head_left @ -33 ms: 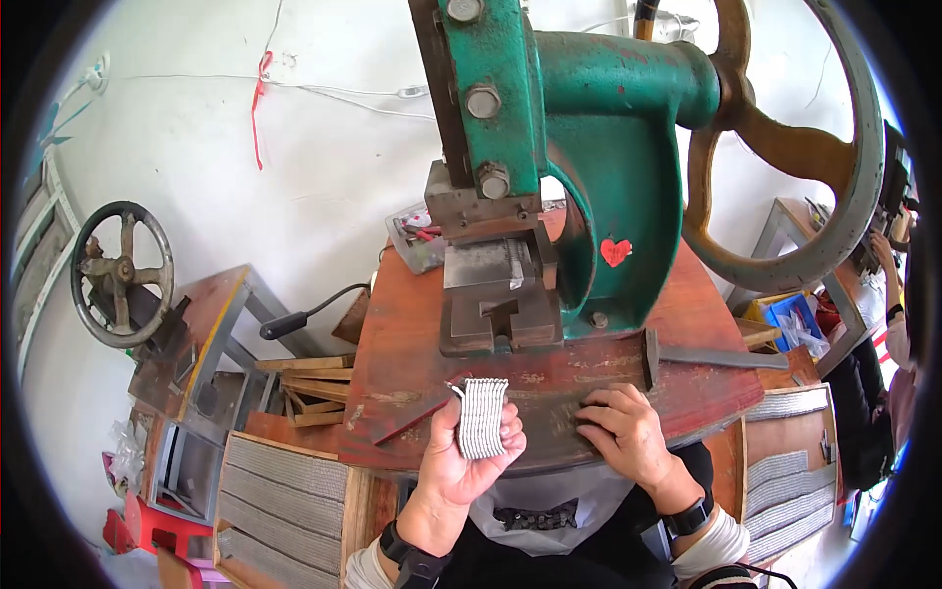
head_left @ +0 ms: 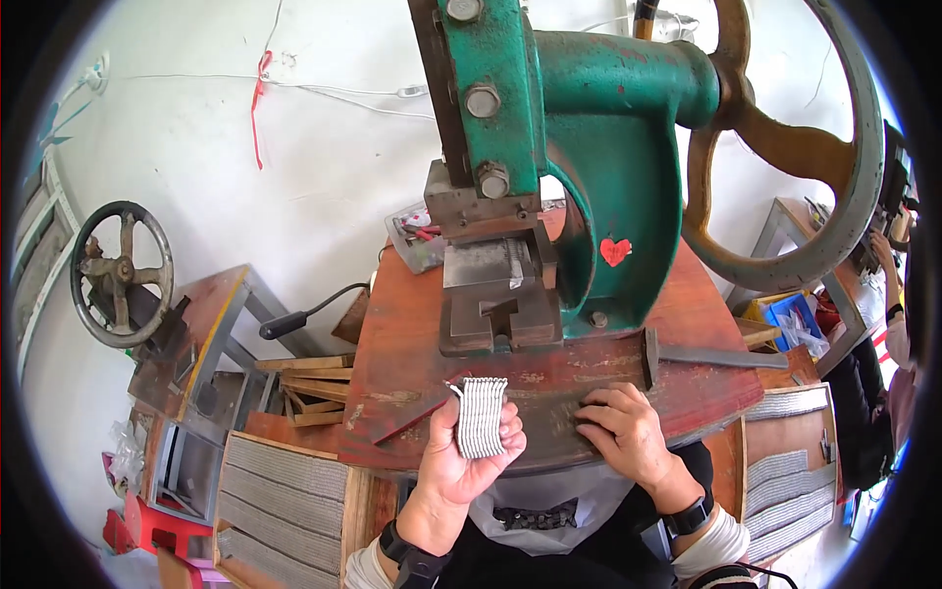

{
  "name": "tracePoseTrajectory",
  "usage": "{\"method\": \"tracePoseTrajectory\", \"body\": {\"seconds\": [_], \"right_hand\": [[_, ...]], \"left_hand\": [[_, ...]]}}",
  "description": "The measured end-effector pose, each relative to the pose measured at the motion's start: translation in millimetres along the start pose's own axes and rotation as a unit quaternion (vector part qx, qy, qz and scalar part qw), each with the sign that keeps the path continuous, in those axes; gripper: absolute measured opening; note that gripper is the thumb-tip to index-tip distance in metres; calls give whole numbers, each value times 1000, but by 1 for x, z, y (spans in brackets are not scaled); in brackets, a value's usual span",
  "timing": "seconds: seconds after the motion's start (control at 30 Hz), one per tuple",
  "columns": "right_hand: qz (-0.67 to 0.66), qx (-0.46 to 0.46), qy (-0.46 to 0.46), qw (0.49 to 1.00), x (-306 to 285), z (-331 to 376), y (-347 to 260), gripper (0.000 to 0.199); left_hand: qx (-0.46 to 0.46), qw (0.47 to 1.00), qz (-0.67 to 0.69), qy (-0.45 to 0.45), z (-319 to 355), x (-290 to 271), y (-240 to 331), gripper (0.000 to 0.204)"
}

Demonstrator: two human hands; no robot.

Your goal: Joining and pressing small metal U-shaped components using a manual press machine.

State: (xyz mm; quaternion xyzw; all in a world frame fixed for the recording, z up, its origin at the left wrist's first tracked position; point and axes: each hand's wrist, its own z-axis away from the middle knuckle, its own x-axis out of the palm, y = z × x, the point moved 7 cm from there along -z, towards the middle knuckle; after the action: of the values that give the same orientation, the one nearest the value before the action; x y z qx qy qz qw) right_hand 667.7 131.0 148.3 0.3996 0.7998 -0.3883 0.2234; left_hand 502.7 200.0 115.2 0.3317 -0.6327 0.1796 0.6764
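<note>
My left hand (head_left: 453, 473) is closed around a bundle of thin silvery metal strips (head_left: 483, 420), lined up side by side and held upright above the table's near edge. The thumb presses one side and the fingertips wrap round the other. To the right, my right hand (head_left: 628, 437) rests on the red-brown wooden tabletop (head_left: 677, 388), fingers loosely bent and nothing visible in them. Beyond both hands stands a green hand press (head_left: 618, 177), its steel die block (head_left: 500, 312) bare on top at the front. A hammer (head_left: 721, 356) lies right of the press, beyond my right hand.
Wooden trays with rows of similar strips flank me, one at left (head_left: 280, 491) and one at right (head_left: 790, 481). A clear plastic bag (head_left: 589, 506) with dark pieces hangs below the table edge. The press's large handwheel (head_left: 863, 167) is at upper right. Someone's arm (head_left: 888, 270) shows far right.
</note>
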Motion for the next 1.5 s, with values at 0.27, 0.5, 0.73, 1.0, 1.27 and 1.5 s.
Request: {"method": "tracePoseTrajectory", "body": {"seconds": [0.27, 0.5, 0.73, 1.0, 1.27, 1.5], "right_hand": [[-39, 5, -13, 999, -11, -3, 19, 19], [-48, -10, -55, 997, 12, -10, 1, 20], [-6, 87, -92, 992, -15, 22, 33, 16], [-15, 100, -108, 989, -4, 9, 54, 16], [6, 81, -179, 980, 26, -9, 26, 16], [-9, 107, -193, 975, 50, -16, 16, 18]], "left_hand": [[-152, 944, -273, 101, 35, -30, -18, 35], [-258, 449, -853, 63, 66, -226, -82, 80], [127, 545, -776, 292, 198, -96, 83, 17], [118, -48, -689, 714, 589, -171, 312, 34], [102, 170, -657, 728, 609, -218, 340, 43], [-67, 264, -697, 663, 610, -215, 381, 53]]}}
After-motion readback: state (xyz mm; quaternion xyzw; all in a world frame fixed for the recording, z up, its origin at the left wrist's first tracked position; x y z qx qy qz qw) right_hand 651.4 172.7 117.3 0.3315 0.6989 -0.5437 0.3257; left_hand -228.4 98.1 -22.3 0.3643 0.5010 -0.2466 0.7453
